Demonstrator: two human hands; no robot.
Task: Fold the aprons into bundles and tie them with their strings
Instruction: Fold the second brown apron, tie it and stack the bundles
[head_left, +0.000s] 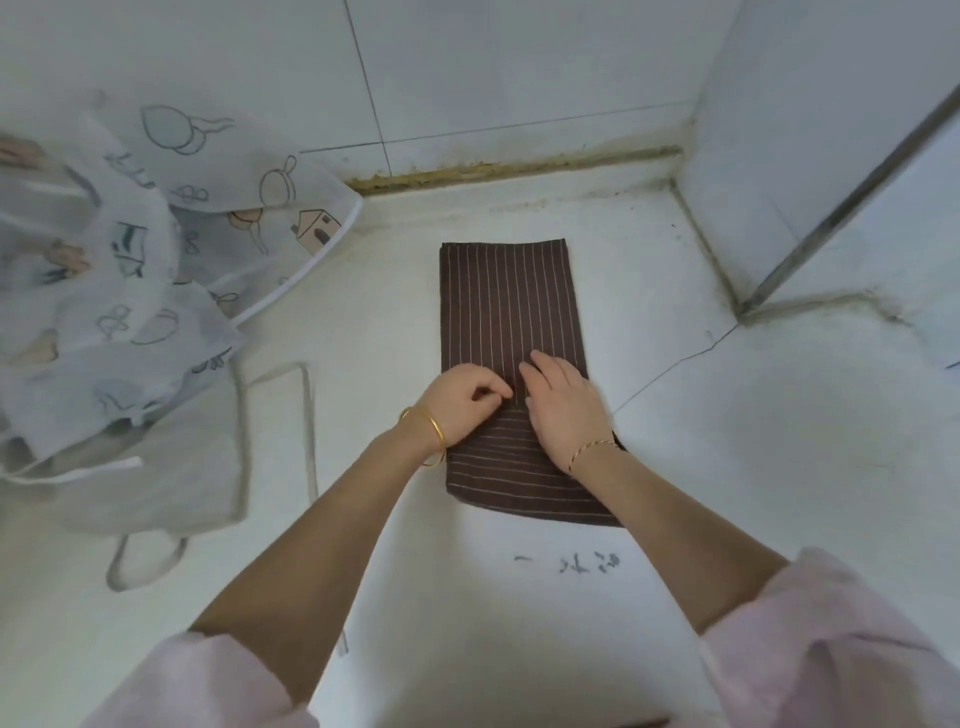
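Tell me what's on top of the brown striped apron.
Both hands rest on the brown striped apron: the left hand with fingers curled, the right hand flat. Whether the left pinches cloth or a string is hidden. The cloth beneath them is covered.

We count one brown white-striped cloth apron (511, 301), folded, on one white bench (727, 467). Two hands lie on it: a left hand (465, 402) and a right hand (563, 410). There are two pieces of wrist jewellery: one gold metal bangle (436, 431) and one thin gold chain bracelet (592, 448). We see two pale pink fabric sleeves, a left sleeve (208, 680) and a right sleeve (831, 649). We cannot count the heap of sheer white printed aprons (104, 291).
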